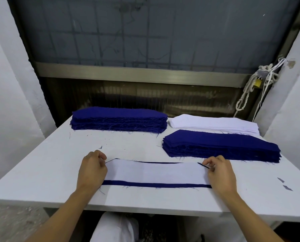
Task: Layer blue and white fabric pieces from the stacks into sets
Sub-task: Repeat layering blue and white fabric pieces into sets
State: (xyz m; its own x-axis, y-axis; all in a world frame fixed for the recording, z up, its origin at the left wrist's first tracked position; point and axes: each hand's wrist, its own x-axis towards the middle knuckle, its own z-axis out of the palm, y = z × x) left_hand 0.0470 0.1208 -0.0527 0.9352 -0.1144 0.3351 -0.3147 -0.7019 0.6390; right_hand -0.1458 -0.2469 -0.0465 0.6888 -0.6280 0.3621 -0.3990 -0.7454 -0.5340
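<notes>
Curled left fingers (pixel 101 157) at the far left corner of the set (pixel 180 177), seemingly pinching it, though hard to say which layer. Curled right fingers (pixel 208 162) pinching the far right corner, where a sliver of blue peeks out. Behind them, left hand (pixel 91 169) and right hand (pixel 221 173) low over the two ends, forearms crossing the front edge of the table (pixel 41 172).

Between the hands, flat and near that front edge: white piece (pixel 154 172) on blue piece (pixel 156 185). Blue showing as a wide band along the near side, only a thin line along the far side. Probably mid-alignment, then, not squared yet.

Farther out: far blue stack (pixel 119 119) at the back left, white stack (pixel 213 124) at the back right, near blue stack (pixel 220 145) just in front of it and close to the right hand. Two small scraps (pixel 285 184) off to the right.

Likely trouble from here:
- Pulling harder at one corner, skewing white over blue.
- Gripping the top layer alone, sliding it off and leaving the offset uncorrected.
- Catching frayed threads under a fingertip and dragging the blue along.
- Brushing the near blue stack with the right hand and shifting its top pieces.
</notes>
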